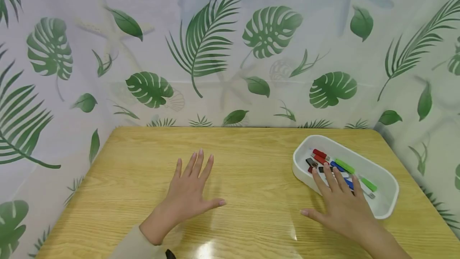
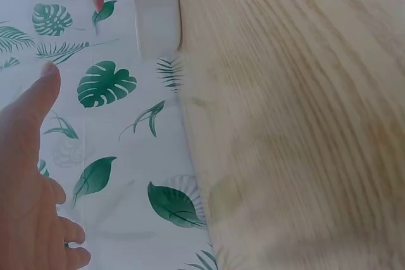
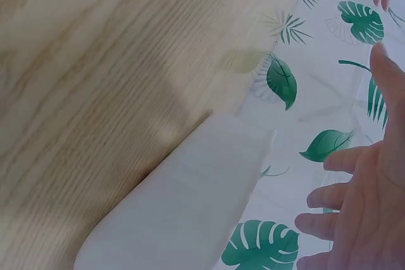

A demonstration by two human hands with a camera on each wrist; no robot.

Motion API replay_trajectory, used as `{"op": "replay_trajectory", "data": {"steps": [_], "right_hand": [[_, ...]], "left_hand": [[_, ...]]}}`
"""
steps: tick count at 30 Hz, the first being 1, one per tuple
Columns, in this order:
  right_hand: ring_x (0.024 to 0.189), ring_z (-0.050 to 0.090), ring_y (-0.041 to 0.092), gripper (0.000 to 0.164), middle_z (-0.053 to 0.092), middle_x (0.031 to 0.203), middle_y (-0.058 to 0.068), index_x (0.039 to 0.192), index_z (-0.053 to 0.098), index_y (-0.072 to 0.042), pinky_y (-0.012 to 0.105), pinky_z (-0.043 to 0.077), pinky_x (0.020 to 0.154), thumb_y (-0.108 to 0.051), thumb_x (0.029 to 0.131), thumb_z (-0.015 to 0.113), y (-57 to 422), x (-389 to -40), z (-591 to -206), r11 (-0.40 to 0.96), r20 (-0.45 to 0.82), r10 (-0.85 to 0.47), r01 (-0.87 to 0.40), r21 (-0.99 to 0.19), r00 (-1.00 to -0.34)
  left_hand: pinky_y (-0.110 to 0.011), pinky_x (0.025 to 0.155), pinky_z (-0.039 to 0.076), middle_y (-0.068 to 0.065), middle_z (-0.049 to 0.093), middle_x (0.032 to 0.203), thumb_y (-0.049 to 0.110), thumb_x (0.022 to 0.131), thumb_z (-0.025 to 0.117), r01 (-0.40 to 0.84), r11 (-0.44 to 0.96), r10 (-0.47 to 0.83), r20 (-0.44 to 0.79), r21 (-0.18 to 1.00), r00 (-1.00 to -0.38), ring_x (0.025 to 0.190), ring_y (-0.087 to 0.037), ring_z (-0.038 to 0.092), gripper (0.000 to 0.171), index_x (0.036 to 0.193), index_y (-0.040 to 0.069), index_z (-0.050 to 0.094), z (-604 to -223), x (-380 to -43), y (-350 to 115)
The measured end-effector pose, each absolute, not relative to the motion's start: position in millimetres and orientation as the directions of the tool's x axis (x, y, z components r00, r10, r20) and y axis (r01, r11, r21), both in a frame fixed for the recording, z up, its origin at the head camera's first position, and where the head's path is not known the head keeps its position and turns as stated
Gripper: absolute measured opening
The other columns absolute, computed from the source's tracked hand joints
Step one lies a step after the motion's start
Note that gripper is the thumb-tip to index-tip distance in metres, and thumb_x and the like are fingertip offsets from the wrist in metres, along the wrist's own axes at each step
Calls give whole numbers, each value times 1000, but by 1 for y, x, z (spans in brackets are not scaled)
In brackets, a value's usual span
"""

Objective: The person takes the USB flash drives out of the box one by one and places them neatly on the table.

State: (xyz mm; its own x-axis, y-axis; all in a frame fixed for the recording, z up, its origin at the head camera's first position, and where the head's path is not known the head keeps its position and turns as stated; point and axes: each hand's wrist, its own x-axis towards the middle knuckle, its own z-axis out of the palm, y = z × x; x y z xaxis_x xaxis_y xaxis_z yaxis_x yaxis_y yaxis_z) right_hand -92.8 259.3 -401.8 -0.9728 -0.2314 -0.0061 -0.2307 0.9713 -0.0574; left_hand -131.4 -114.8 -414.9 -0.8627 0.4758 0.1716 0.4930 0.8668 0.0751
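L hand (image 1: 187, 195), beige sleeve (image 1: 134, 245), approx 7 o'clock in head view: over wood table (image 1: 251, 151), fingers spread wide, nothing held.

White box (image 1: 387, 189), rounded corners, on table at approx 4 o'clock, long sides slanting 10-to-4. Contents, L to R: black stick (image 1: 311, 162) w/ metal cover, box's 9–10 o'clock; red USB sticks (image 1: 319, 154), approx 10; blue sticks (image 1: 336, 165), nr mid; green stick (image 1: 345, 166), approx 12; white stick (image 1: 366, 190) w/ metal plug, approx 4; 2nd green stick (image 1: 368, 183), just beside it. Some partly hidden behind fingers, so exact no. unclear.

R hand (image 1: 345, 211), also approx 4 o'clock: fingers spread wide across box's nr rim in head view, tips pointing approx 11, nothing held; can't tell if they touch anything.
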Motion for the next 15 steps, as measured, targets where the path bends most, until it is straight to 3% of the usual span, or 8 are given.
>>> {"op": "replay_trajectory", "data": {"steps": [15], "right_hand": [[133,28,49,96,17,152,28,150,19,-4,69,7,104,-69,85,47,269,-88,-400,976,24,-206,-207,-71,-978]], "left_hand": [[-58,112,1,-7,3,157,71,83,46,477,857,473,68,196,-878,144,-27,10,100,152,10,6,-408,-132,-102]]}}
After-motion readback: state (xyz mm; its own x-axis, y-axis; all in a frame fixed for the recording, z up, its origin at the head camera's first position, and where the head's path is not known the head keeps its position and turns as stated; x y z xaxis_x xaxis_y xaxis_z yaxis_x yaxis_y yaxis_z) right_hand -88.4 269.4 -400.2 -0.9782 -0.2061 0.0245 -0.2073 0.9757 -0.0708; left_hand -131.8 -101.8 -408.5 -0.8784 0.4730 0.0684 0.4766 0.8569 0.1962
